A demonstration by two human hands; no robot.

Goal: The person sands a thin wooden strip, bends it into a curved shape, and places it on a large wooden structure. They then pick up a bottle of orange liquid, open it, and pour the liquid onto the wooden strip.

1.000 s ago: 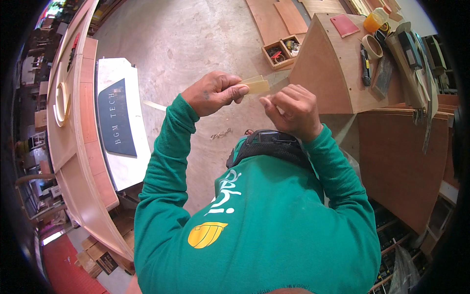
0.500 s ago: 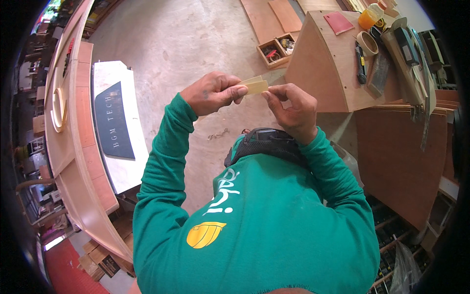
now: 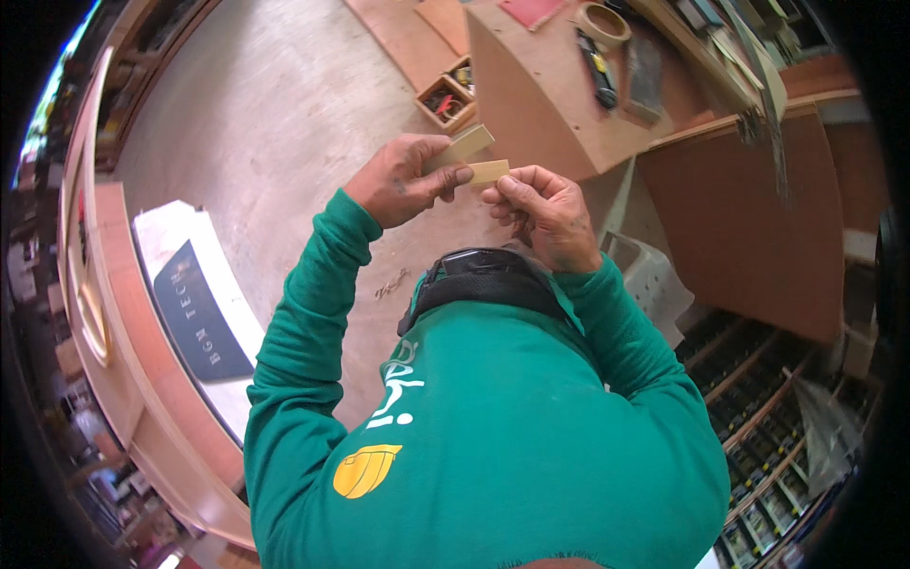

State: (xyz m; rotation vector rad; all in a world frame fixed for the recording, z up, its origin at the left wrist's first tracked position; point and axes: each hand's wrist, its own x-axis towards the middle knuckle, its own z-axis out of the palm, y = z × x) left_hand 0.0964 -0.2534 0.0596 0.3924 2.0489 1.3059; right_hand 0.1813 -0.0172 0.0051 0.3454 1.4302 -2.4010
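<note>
Up in front of my chest, my left hand (image 3: 408,178) is closed around two short, flat, pale yellow strips. The upper strip (image 3: 470,142) sticks out past my left fingers and points up to the right. Below it, the lower strip (image 3: 489,172) comes out from under my left thumb. My right hand (image 3: 545,211) pinches the free end of this lower strip between thumb and fingertips. The two strips fan apart at their right ends; their left ends are hidden in my left hand.
On a wooden cabinet (image 3: 526,90) at the upper right lie a utility knife (image 3: 597,68) and a tape roll (image 3: 603,25). A divided wooden box (image 3: 445,101) with small tools stands on the floor. To the left are a white panel with a dark sign (image 3: 204,308) and a long curved wooden piece (image 3: 133,379).
The strips, earlier nearly overlapping, now spread apart at their right ends. My right fingers have closed further over the lower one. The whole view has turned and shifted.
</note>
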